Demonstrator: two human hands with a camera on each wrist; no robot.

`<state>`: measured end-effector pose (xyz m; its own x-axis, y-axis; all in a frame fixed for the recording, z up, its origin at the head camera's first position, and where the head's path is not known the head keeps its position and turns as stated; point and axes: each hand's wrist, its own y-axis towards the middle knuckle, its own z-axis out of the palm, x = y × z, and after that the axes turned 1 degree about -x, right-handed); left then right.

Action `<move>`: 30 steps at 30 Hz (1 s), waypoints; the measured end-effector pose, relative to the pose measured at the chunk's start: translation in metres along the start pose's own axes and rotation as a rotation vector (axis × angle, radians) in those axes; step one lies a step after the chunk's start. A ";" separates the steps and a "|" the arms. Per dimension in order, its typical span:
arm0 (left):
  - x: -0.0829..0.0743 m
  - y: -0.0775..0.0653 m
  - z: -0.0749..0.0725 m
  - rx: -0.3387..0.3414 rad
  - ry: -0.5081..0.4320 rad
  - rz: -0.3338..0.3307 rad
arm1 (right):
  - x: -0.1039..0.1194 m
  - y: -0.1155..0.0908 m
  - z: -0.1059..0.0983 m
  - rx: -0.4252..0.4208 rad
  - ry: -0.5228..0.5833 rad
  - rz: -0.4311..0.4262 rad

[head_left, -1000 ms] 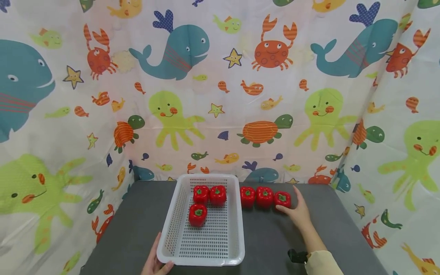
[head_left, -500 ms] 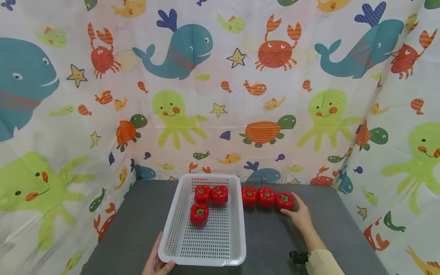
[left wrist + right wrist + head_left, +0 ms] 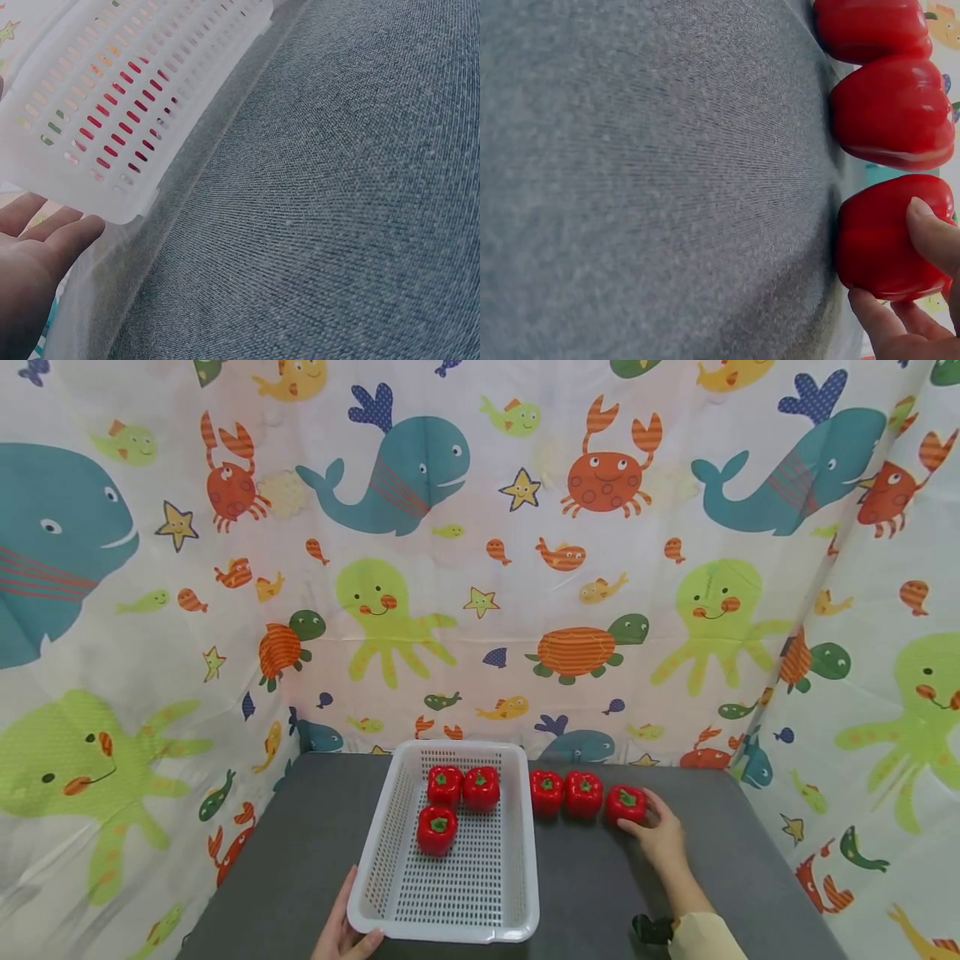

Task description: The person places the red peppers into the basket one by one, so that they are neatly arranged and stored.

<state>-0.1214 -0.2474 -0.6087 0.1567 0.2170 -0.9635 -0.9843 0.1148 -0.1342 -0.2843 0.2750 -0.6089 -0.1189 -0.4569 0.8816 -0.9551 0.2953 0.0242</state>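
Note:
In the head view my right hand (image 3: 663,837) grips a red bell pepper (image 3: 619,810) at the right end of a short row. The right wrist view shows the thumb (image 3: 932,232) on one side of this pepper and the fingers at its base, with a gap to the neighbouring pepper (image 3: 892,112). My left hand (image 3: 341,925) holds the near left corner of a white perforated basket (image 3: 530,868), thumb at the front wall and fingers along the left side. From the left wrist, the fingertips touch the basket's lower corner. Three red bell peppers (image 3: 437,832) stand inside the basket.
Beside the basket's right wall two more bell peppers (image 3: 582,795) stand side by side on the dark grey tabletop (image 3: 585,885). A curtain (image 3: 480,560) printed with sea animals encloses the back and both sides. A black strap (image 3: 651,930) circles the right wrist.
The right hand's thumb and fingers have closed around the end pepper. That pepper has shifted slightly right and nearer, away from its neighbour. The left hand stays at the basket corner.

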 end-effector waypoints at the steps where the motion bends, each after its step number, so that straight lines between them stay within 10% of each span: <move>1: 0.000 0.000 0.000 0.001 0.003 0.003 | 0.001 -0.002 -0.001 -0.013 -0.002 0.005; 17: -0.006 -0.003 0.003 -0.037 0.018 -0.009 | 0.071 -0.027 -0.015 -0.162 0.108 -0.115; 30: -0.006 -0.003 0.004 -0.038 0.024 -0.010 | 0.137 -0.064 0.000 -0.063 0.166 -0.235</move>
<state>-0.1196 -0.2454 -0.6014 0.1652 0.1927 -0.9673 -0.9851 0.0798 -0.1523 -0.2392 0.1934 -0.4893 0.1542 -0.3773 0.9132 -0.9318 0.2519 0.2614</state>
